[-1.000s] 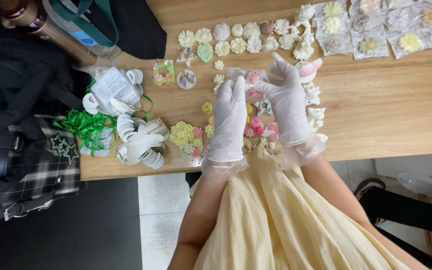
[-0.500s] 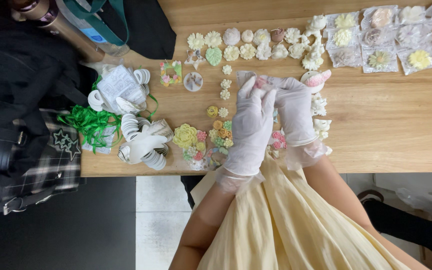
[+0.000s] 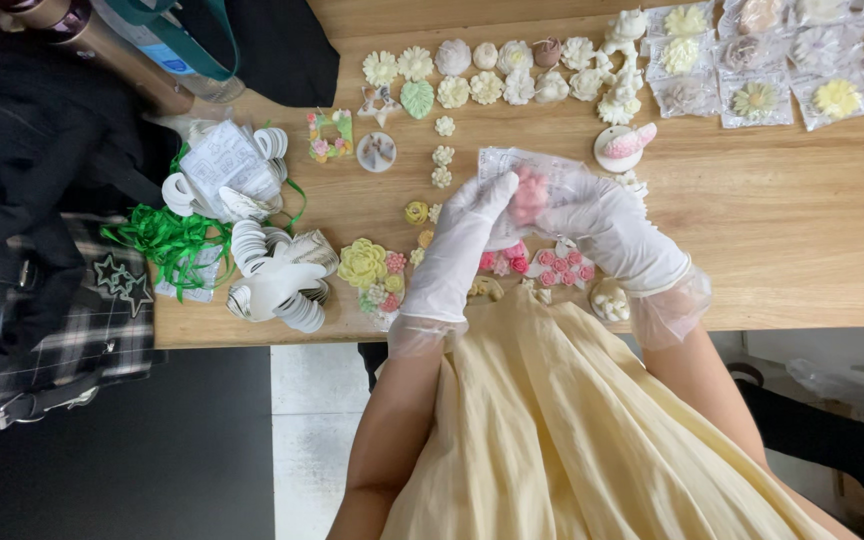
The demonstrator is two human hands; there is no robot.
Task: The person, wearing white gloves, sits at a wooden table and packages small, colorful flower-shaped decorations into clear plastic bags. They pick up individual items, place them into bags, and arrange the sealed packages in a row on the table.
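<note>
Pink flower ornament (image 3: 529, 195) held in clear bag (image 3: 522, 170) by our gloved left hand (image 3: 457, 250) and right hand (image 3: 607, 225), above the wooden table (image 3: 802, 230); we judge bagging underway, sealing next.

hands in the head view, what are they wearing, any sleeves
Both the left hand and the right hand wear thin, whitish, slightly see-through disposable gloves. Each glove ends in a loose, crinkled cuff just past the wrist; the right one flares out wider. Above the cuffs the forearms are bare, with no sleeves, watch or jewellery in view. A pale yellow pleated garment shows between the arms.
</note>
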